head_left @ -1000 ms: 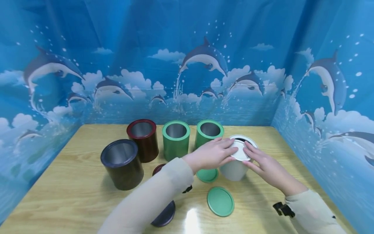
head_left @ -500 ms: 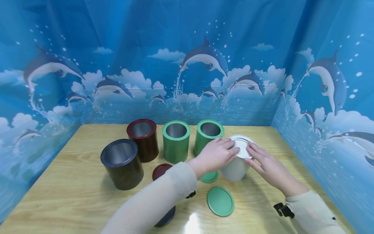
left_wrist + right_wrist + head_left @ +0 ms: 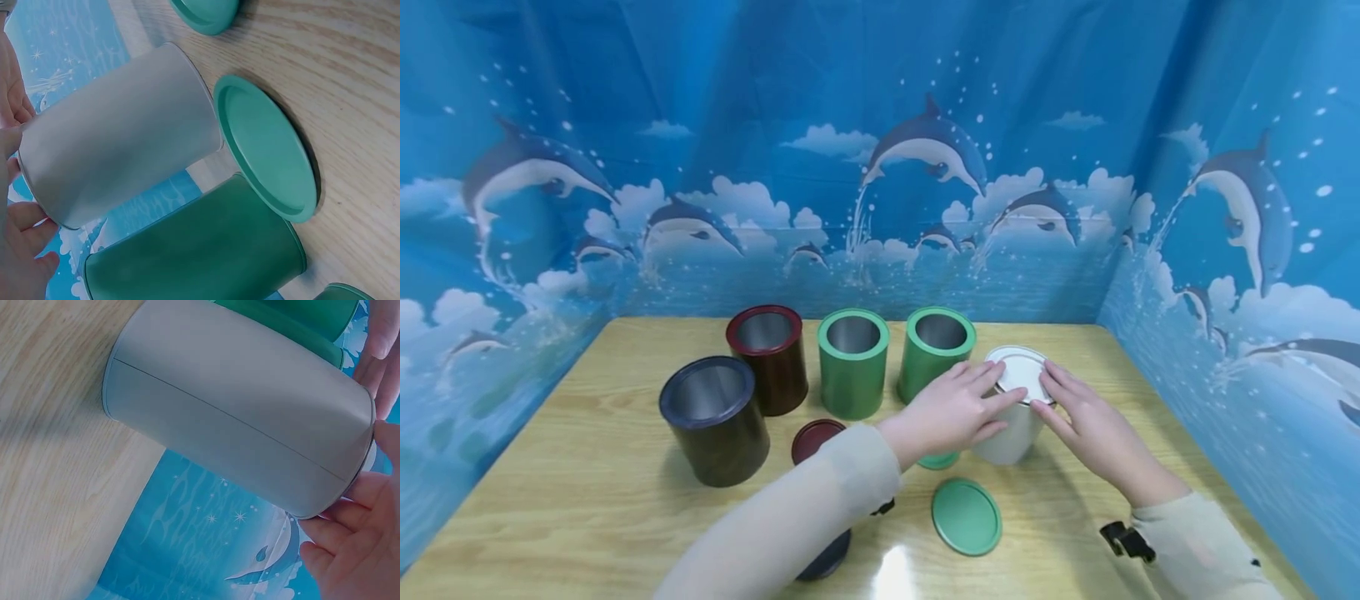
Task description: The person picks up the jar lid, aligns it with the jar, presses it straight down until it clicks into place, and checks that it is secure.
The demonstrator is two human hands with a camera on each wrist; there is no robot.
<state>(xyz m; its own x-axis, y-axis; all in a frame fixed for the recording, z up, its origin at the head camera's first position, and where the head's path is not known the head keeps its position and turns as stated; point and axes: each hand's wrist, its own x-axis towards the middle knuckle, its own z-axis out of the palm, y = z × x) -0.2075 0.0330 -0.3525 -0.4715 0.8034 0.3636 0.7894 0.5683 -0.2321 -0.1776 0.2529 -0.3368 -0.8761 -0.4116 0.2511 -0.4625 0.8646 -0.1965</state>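
Observation:
A white can (image 3: 1006,440) stands upright at the right of the table, its white lid (image 3: 1022,372) lying over the mouth. My left hand (image 3: 951,408) touches the lid's left side with extended, spread fingers. From the opposite side, the fingers of my right hand (image 3: 1093,433) lie along the lid's right edge. Both wrist views show fingertips at the top rim of the can (image 3: 119,137), whose side seam faces the right wrist camera. Whether the lid is seated all round cannot be seen.
Two lidless green cans (image 3: 852,379) (image 3: 925,358), a dark red can (image 3: 778,379) and a black can (image 3: 722,442) stand to the left. Green lids (image 3: 966,517) (image 3: 938,461), a dark red lid (image 3: 815,437) and a partly hidden black lid (image 3: 827,560) lie in front.
The white lid, tilted with a dark gap behind it a second ago, has moved back and now covers the can's mouth. The left hand's fingers have drawn toward the lid's near-left edge.

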